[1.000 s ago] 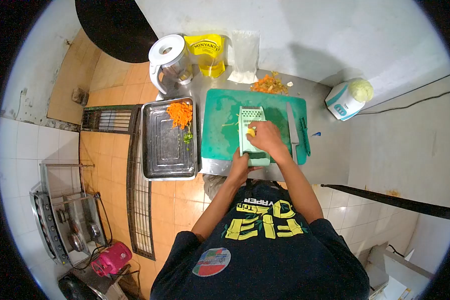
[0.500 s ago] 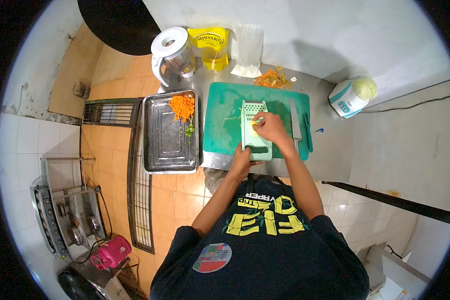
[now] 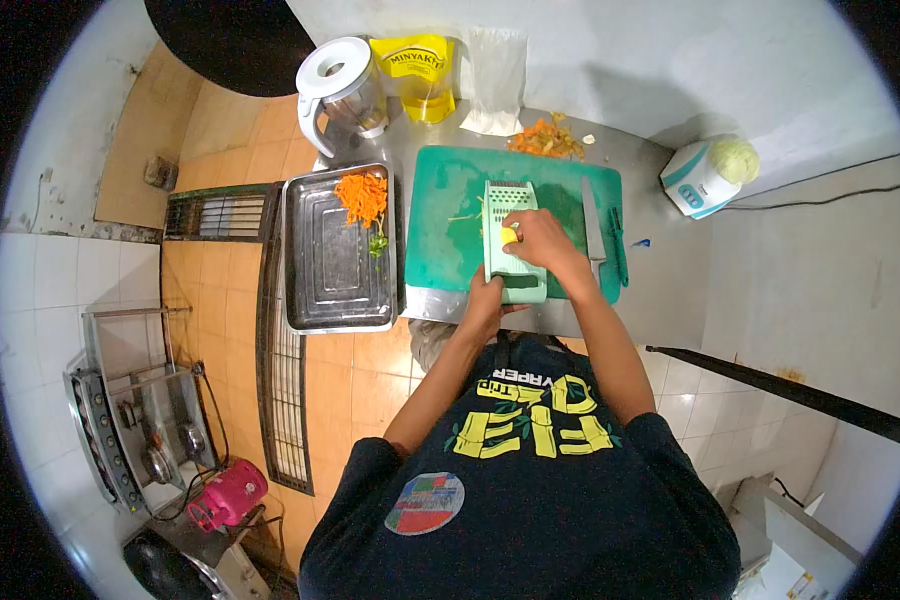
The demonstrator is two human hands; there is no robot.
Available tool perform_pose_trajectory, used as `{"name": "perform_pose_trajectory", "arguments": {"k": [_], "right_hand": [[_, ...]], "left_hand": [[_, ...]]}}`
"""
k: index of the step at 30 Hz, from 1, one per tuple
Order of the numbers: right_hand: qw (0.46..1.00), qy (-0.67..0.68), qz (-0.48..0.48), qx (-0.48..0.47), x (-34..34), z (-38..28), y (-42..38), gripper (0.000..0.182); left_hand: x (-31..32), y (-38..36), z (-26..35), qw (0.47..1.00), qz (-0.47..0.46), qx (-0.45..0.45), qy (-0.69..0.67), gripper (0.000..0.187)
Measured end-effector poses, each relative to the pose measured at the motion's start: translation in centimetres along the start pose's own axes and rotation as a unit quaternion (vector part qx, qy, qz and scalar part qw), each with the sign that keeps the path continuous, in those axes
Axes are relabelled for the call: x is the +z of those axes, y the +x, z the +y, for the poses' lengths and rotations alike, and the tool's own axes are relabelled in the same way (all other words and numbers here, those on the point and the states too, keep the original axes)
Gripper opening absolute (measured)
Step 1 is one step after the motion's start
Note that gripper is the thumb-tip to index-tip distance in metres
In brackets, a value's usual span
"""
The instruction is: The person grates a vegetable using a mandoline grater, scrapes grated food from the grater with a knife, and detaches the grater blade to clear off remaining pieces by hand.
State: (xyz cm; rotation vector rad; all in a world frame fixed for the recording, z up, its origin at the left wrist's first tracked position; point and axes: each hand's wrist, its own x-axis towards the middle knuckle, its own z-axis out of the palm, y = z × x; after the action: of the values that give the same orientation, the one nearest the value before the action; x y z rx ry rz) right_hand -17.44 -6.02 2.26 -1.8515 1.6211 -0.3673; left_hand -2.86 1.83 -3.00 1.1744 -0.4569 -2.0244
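A pale green grater [image 3: 510, 205] leans lengthwise over the green cutting board [image 3: 440, 260], its handle end toward my body. My left hand [image 3: 485, 303] is closed around the grater's lower edge by the handle. Pinched in the fingers of my right hand [image 3: 542, 243] is a yellow vegetable piece [image 3: 510, 235], pressed against the grater's face; its exact kind is hard to make out. A few thin shreds lie on the board left of the grater. To the right rest a knife [image 3: 592, 220] and a dark green slim tool [image 3: 618, 245], perhaps a peeler.
At left, a metal tray [image 3: 292, 250] holds shredded carrot [image 3: 362, 198] and chopped greens [image 3: 378, 244]. Behind stand a blender jug [image 3: 340, 90], a yellow pouch [image 3: 420, 75], a white bag [image 3: 495, 80] and peelings [image 3: 547, 138]. A cabbage [image 3: 733, 160] sits on a kitchen scale [image 3: 692, 185].
The whole scene has shifted slightly upward in view. My right hand has moved little on the grater, and the yellow piece shows more clearly. My left hand keeps its grip.
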Motion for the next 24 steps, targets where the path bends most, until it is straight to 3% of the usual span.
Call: {"name": "perform_pose_trajectory", "arguments": {"k": [4,10,19,24], "right_hand": [[1.0,0.001,-0.015,-0.001,-0.2,0.3,0.5,0.033],[0.998,0.01,0.069,-0.001,0.3,-0.8,-1.8,0.022],[0.988,-0.009,0.147,0.04,2.0,-0.2,-1.9,0.023],[0.98,-0.02,0.2,0.013,2.8,0.4,-1.0,0.019]], "left_hand": [[0.0,0.1,-0.1,1.0,0.004,-0.006,0.002,0.047],[0.2,-0.3,0.5,1.0,-0.005,-0.006,0.005,0.047],[0.5,0.1,0.0,1.0,-0.003,0.011,0.008,0.045],[0.7,-0.2,0.1,1.0,-0.001,-0.009,0.008,0.047]]}}
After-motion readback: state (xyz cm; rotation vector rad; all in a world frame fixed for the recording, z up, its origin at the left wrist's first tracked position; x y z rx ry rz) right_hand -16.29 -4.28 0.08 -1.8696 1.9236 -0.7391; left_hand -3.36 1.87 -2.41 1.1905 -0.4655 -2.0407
